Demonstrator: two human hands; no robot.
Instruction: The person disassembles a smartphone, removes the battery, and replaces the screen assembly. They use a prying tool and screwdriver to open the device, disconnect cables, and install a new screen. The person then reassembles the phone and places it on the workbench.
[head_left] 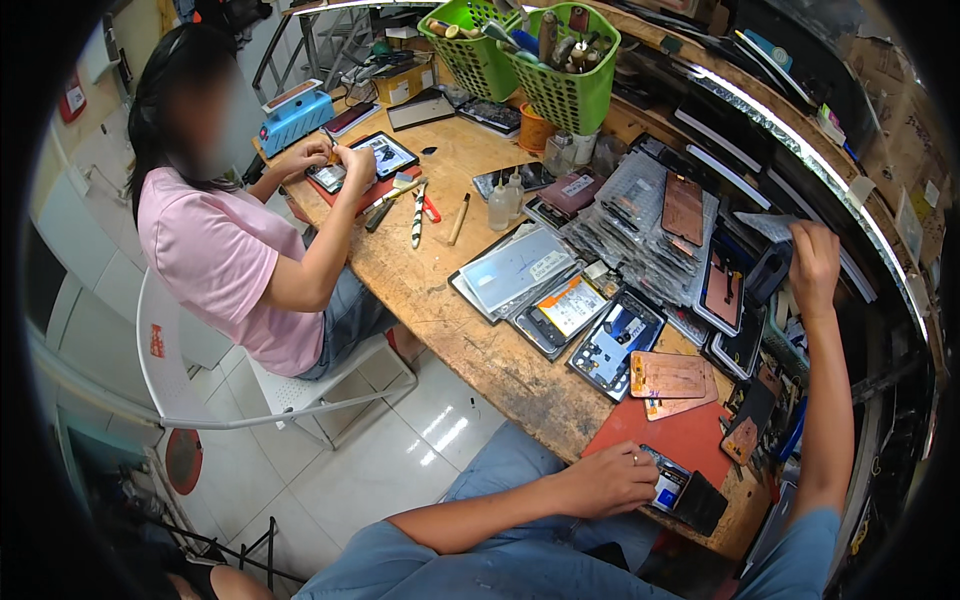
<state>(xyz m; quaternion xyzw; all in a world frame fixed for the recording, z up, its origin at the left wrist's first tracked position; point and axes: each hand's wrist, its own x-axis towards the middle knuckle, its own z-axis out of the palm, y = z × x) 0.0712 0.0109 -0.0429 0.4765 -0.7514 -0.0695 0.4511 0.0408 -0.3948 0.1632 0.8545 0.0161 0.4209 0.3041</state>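
At the near edge of the workbench, my left hand (pixel 612 482) has its fingers curled on the left end of an opened phone (pixel 670 488). The phone shows a blue and dark inside, and a black flap-like piece (pixel 703 505) lies at its right end. It rests partly on a red mat (pixel 610 437). My right hand (pixel 816 265) is raised at the far right, its fingers closed on the edge of a thin translucent plastic bag (pixel 768 225). Beneath that bag are dark phone parts (pixel 770 268). Two copper-coloured plates (pixel 672 376) lie beyond the mat.
Opened phones (pixel 617 345) and bagged parts (pixel 630 240) crowd the middle of the bench (pixel 440 290). Green baskets (pixel 565 85) of tools stand at the back. At the left, a person in pink (pixel 215 245) works on another opened phone (pixel 388 155). Small tools (pixel 457 218) lie between us.
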